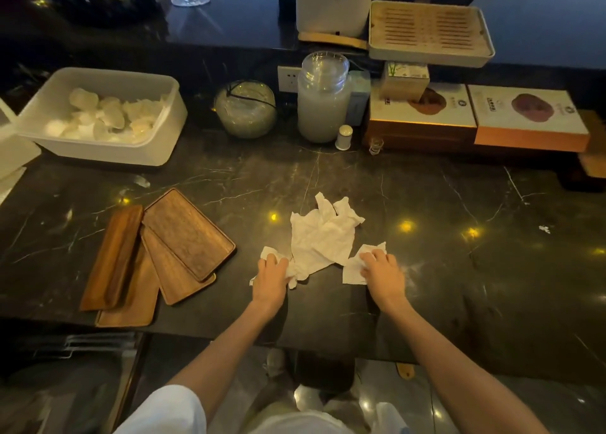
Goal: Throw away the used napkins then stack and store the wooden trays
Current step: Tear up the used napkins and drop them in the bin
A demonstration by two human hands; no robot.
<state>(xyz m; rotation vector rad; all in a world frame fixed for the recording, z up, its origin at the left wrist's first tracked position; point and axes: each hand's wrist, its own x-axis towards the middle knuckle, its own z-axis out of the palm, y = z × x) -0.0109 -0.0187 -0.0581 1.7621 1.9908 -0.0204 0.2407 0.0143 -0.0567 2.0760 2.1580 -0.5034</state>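
The person stands at a dark marble counter [426,187] with both arms stretched forward; the left hand [272,274] lies palm down on a small crumpled napkin [267,252], its fingers curled over the paper and gripping it; the right hand [382,269] presses on another small napkin [352,269], fingers bent onto it, though whether it has truly closed on the paper cannot be told. Between the two hands, a little farther from the person, lies a larger crumpled napkin [323,233], its near edge touching the piece under the left hand.

The wooden trays [157,253] sit to the left of the napkins near the counter's front edge; they overlap loosely in a fan; a dark rectangular tray [188,231] rests on top, lighter ones show beneath it, and a narrow long tray [113,256] lies along the left side.

Farther back on the left stands a white plastic tub [98,144] holding pale lumps; a round glass bowl [246,108] and a tall glass jar [323,99] stand near the back edge; flat boxes [475,118] are piled at the right, with a slatted tray [429,33] on the raised ledge above them.
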